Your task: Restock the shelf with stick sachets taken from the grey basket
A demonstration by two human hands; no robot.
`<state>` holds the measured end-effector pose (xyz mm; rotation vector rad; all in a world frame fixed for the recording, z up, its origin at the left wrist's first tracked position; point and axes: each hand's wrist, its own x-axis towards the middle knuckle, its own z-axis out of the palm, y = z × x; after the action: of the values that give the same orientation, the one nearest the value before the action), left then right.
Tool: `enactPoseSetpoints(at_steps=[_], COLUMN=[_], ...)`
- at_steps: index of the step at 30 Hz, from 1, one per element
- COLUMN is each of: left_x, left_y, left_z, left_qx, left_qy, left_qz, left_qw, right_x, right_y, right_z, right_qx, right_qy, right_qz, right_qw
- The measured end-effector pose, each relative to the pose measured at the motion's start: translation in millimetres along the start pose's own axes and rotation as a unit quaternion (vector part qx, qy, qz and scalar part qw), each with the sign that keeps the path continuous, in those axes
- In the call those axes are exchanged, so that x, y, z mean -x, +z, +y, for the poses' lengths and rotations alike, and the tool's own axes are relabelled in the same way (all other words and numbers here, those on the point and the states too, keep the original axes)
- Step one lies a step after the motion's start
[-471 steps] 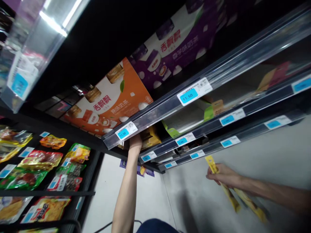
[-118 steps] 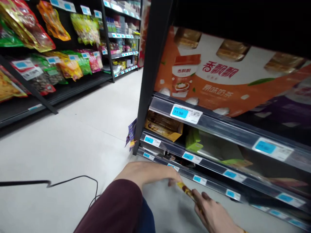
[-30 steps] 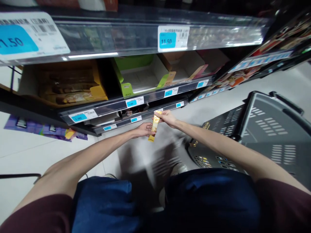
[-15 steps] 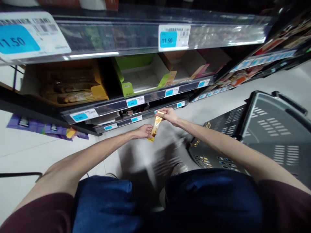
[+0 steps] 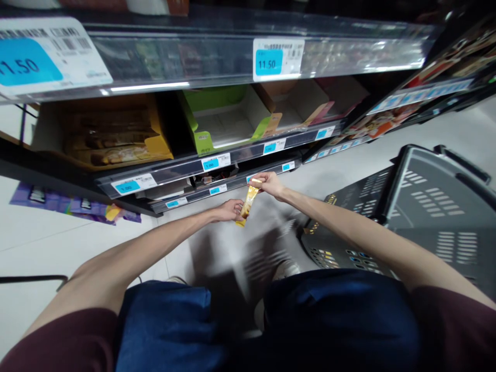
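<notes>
Between my hands, above the floor, is a slim yellow snack packet [image 5: 250, 200] with brown printing, tilted with its upper end to the right. My right hand [image 5: 268, 185] pinches that upper end between thumb and fingers. The fingers of my left hand [image 5: 231, 210] are closed on the packet's lower left edge. Behind them, on the shelf, a yellow carton [image 5: 158, 142] holds several similar-looking packets. Beside it stands an open green carton [image 5: 201, 139], its white inside showing.
A shelf edge with price tags [image 5: 279, 60] juts out above. A grey shopping basket [image 5: 422, 206] with slotted sides is at my right. Purple packets [image 5: 70, 201] hang by the shelf's left end. Pale floor [image 5: 228, 243] lies below my hands.
</notes>
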<state>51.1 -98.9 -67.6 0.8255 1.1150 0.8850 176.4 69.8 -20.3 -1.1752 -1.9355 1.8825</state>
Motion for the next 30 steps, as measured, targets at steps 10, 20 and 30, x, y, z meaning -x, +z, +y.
enactPoseSetpoints(at_steps=[10,20,30], left_x=[5.1,2.5,1.2], left_y=[3.4,1.4,2.5], left_z=[6.2,2.7,7.5], left_qx=[-0.019,-0.074,-0.108], left_qy=[-0.015,-0.024,-0.061], left_qz=[-0.003,0.029,0.046], left_qw=[1.0,0.997,0.991], right_x=[-0.5,-4.1,-8.1], right_y=[-0.5,-2.0,-6.0], right_z=[1.4,6.6,11.0], right_qx=[0.015,0.045,0.15], right_qy=[0.016,0.018,0.003], right_qz=[-0.006,-0.027,-0.04], right_qw=[1.0,0.998,0.988])
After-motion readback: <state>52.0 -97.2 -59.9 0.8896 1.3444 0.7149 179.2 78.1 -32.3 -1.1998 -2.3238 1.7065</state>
